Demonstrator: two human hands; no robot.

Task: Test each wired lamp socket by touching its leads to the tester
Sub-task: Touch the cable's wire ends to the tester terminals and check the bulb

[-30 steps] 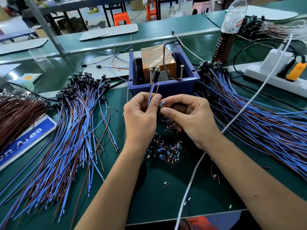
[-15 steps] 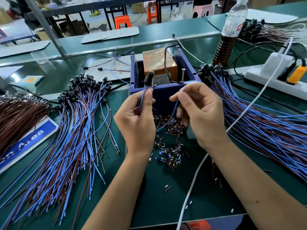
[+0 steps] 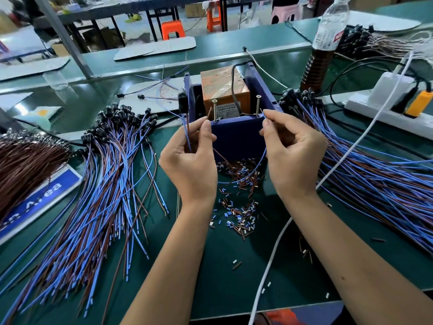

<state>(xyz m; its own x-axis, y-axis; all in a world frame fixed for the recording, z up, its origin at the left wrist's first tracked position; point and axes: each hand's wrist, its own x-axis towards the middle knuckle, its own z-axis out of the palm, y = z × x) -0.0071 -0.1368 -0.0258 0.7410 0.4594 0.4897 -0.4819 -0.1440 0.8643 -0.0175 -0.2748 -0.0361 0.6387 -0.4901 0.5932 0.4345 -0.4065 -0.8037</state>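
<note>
- The left hand (image 3: 189, 160) has its grip closed on the wires of one lamp socket (image 3: 182, 103): thumb and fingers pinch the blue lead (image 3: 186, 132) and the brown lead (image 3: 209, 113) together, the black socket body standing upright above the grip.
- The brown lead's bare tip pokes out just past the left grip, close beside the left screw (image 3: 214, 109) of the tester (image 3: 236, 134) — whether it touches cannot be told.
- The right hand (image 3: 293, 156) pinches the far end of the blue lead between thumb and forefinger; that tip sits near the right screw (image 3: 258, 106), and the slack loops down below both grips.
- Handling, as a judgement: the socket is light, the leads thin and floppy, so they will sag and wander unless pinched close to the stripped ends. Hold the insulation just behind the bare tip; gripping further back would leave the tip hard to aim.
- Beyond the left grip lies a socket pile (image 3: 93, 184) on the table (image 3: 234, 277); beyond the right grip, another pile (image 3: 375, 165) — which is tested cannot be told.
</note>
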